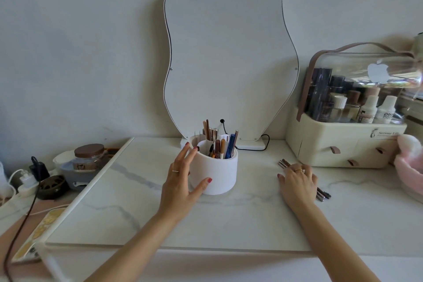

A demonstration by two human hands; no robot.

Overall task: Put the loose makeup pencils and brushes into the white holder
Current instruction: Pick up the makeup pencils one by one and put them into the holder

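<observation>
I see the white holder (214,171) standing near the middle of the marble-patterned tabletop (128,208), toward its back edge, just in front of the wavy-edged mirror (231,57). It is a matte, round tub with curved inner dividers, and several pencils and brushes stand upright in it: brown, orange, blue and metallic ones, with a dark spoolie among them. My left hand (180,181) cups the holder's left side, fingers spread along the wall and rim, thumb pressed low on the front. My right hand (297,181) lies flat, palm down and fingers splayed, on the loose pencils (283,163) toward the right part of the tabletop, pinching nothing. Only their metallic tips beyond the fingers and dark ends by the wrist show, so I cannot count them. Each hand wears 1 ring.

At the back right corner sits a cream organiser (343,144) with a glossy clear dome over bottles; its right side is cut off. Off the left edge, a brown-lidded glass jar (89,155) and cables look blurred.
</observation>
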